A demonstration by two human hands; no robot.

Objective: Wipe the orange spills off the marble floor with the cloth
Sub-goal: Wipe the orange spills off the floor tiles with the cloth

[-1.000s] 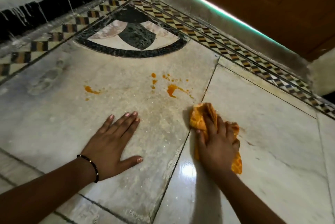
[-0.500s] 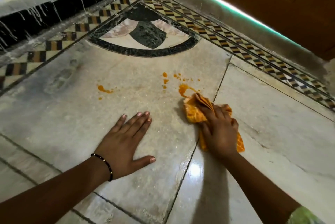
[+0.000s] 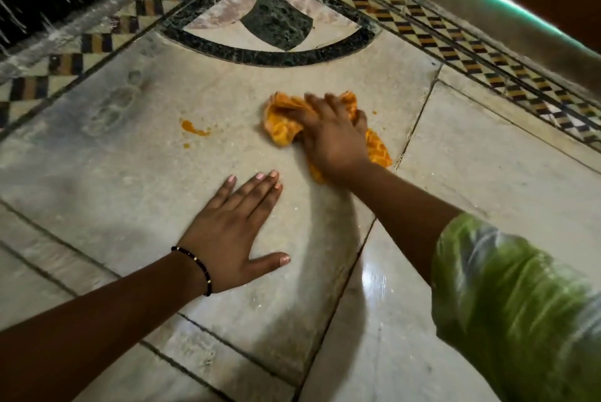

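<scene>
The right hand presses a crumpled orange waffle-weave cloth onto the pale marble floor, fingers clenched over it — soft, light, best bunched from above; the left hand lies flat, released — one orange spill remains.

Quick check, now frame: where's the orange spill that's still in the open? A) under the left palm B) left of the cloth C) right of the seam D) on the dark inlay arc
B: the spill lies on bare marble left of the cloth, which the right hand presses down; the left hand rests flat nearer the camera, clear of it.
</scene>
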